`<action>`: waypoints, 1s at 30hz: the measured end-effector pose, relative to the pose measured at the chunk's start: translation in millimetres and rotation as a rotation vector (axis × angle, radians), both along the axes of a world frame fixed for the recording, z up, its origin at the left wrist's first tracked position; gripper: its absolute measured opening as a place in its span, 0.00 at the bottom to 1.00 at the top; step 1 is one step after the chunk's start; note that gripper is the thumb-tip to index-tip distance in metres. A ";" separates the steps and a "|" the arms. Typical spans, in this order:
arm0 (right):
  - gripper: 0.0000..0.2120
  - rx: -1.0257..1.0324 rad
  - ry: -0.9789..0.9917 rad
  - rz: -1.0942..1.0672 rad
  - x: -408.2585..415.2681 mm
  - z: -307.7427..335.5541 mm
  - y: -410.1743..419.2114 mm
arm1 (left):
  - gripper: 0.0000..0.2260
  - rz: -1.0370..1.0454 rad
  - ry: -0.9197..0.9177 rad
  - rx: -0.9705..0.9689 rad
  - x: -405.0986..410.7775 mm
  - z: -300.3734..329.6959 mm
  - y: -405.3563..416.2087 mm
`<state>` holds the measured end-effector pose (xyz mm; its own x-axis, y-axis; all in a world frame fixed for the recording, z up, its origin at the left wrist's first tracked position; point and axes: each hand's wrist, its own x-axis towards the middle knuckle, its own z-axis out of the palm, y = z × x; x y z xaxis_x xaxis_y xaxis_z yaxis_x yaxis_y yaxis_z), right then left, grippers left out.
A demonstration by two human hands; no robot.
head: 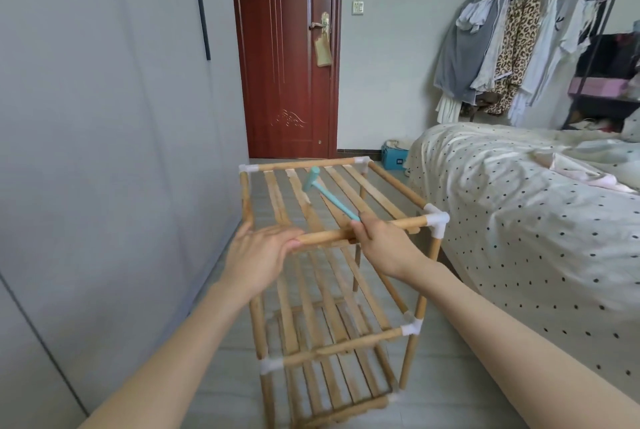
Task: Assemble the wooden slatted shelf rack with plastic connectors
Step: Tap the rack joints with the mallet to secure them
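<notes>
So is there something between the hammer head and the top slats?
Nothing visible. The right hand holds the hammer with its head just above the top slats. The left hand rests on the front rail, away from the head.

Wooden rack [332,255] upright on floor, three slatted tiers. Left hand [259,248] rests on near top corner at 9 o'clock. Right hand [377,241] grips teal hammer [329,196], head over top slats.

Red-brown door [287,58], polka-dot bed [519,221], hanging clothes [502,58], blue box [394,158] on floor
</notes>
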<state>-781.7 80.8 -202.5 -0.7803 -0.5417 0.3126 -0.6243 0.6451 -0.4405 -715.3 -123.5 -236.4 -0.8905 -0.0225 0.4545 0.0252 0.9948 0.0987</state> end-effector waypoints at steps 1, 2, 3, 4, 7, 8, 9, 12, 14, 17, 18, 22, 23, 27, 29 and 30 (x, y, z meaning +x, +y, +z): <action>0.14 -0.026 -0.024 0.024 4.0 3.9 -2.1 | 0.17 0.061 0.018 -0.003 -0.3 -0.9 -5.2; 0.14 -0.064 -0.056 0.039 7.6 7.0 -2.2 | 0.17 0.126 0.021 0.004 -0.8 -1.5 -9.1; 0.14 -0.115 -0.089 0.046 10.9 9.2 0.7 | 0.17 0.185 0.016 0.020 -2.3 -1.9 -11.5; 0.14 -0.163 -0.110 0.039 13.0 10.0 6.1 | 0.18 0.233 0.004 0.031 -4.0 -2.4 -12.1; 0.14 -0.155 -0.027 -0.081 17.3 14.0 40.4 | 0.22 0.252 -0.044 -0.012 -6.2 -12.5 -2.5; 0.14 -0.123 -0.001 -0.139 17.9 14.8 55.1 | 0.23 0.225 -0.039 -0.048 -6.1 -18.8 1.7; 0.15 -0.089 0.007 -0.188 18.2 16.0 69.9 | 0.25 0.202 -0.032 -0.085 -5.5 -24.9 4.9; 0.16 -0.063 0.111 -0.298 17.7 30.8 108.7 | 0.32 0.210 0.003 -0.115 -7.8 -33.6 6.3; 0.16 -0.309 0.321 -0.405 18.4 44.1 125.4 | 0.37 0.236 0.006 -0.112 -9.8 -34.8 6.4; 0.14 -0.646 0.447 -0.527 33.6 36.3 136.6 | 0.40 0.262 -0.015 -0.137 -12.1 -35.2 6.3; 0.14 -0.495 0.323 -0.549 36.4 20.4 135.4 | 0.41 0.265 -0.023 -0.137 -12.3 -35.1 5.6; 0.15 0.049 -0.082 -0.502 28.0 -12.1 144.6 | 0.41 0.264 -0.028 -0.124 -14.5 -36.4 3.2; 0.16 -0.146 -0.009 -0.529 22.0 0.3 145.9 | 0.41 0.268 -0.025 -0.116 -14.8 -37.3 4.2; 0.16 -0.481 0.201 -0.534 25.6 12.2 133.8 | 0.42 0.274 -0.027 -0.120 -14.6 -35.9 9.1; 0.17 -0.059 -0.128 -0.487 26.8 -10.7 129.4 | 0.42 0.269 -0.024 -0.114 -14.8 -35.6 7.8; 0.17 -0.056 -0.158 -0.494 24.8 -12.0 131.8 | 0.42 0.263 -0.017 -0.113 -15.1 -36.8 6.6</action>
